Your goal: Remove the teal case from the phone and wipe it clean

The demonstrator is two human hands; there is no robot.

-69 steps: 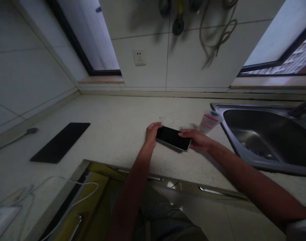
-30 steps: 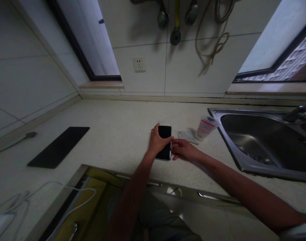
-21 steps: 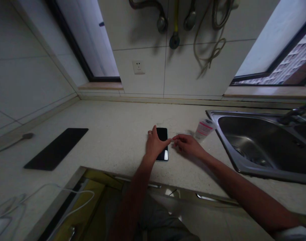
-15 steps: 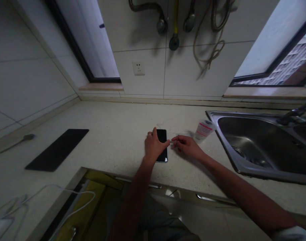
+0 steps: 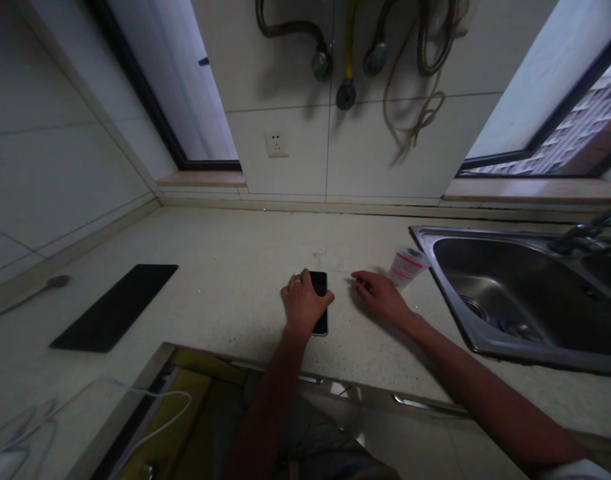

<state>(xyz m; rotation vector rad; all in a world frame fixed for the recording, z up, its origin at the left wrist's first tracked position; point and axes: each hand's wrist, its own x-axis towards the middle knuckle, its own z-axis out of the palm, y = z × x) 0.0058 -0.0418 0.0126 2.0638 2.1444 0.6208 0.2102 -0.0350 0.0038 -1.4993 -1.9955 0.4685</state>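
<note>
Under the left grip (image 5: pixel 303 303) clasping it, the phone (image 5: pixel 319 282) points lengthwise toward the wall (image 5: pixel 298 177), right grip (image 5: pixel 383 298) unclear.

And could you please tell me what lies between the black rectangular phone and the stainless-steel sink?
The person's bare right hand and a translucent plastic container with pink stripes, as the head view shows.

I can see just one cam, head-worn, pretty close above the kitchen countertop (image 5: pixel 235 267), facing forward and down across it.
</note>
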